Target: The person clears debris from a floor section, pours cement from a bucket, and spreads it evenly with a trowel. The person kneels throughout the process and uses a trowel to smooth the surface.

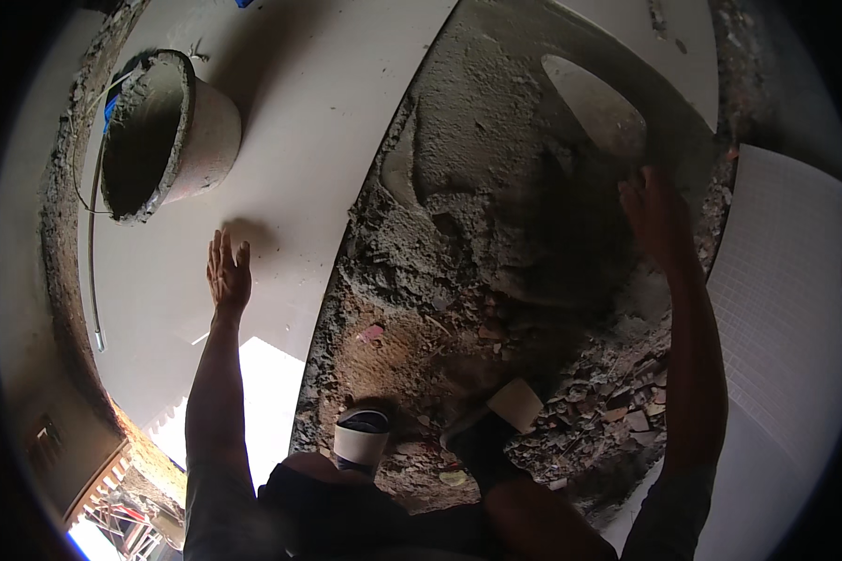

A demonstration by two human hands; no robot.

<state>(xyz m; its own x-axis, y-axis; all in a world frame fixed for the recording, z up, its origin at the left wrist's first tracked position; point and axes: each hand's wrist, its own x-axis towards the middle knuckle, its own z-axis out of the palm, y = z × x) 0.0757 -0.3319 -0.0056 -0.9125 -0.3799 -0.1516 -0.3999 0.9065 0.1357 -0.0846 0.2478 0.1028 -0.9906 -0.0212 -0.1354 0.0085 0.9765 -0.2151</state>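
My left hand (pixel 228 273) rests flat, fingers apart, on a large white floor tile (pixel 299 140), holding nothing. A mortar-caked bucket (pixel 164 131) lies on its side on that tile, beyond my left hand. My right hand (pixel 657 217) grips the handle of a pointed trowel (pixel 597 105), whose blade lies over a bed of wet grey mortar (pixel 496 159). The mortar fills the gap between the laid tiles.
Broken brick rubble and dirt (pixel 533 374) lie nearer me, below the mortar. My feet in sandals (pixel 363 438) stand on its edge. A white gridded tile back (pixel 785 309) is at right. A rough mortar edge (pixel 61 234) runs along the far left.
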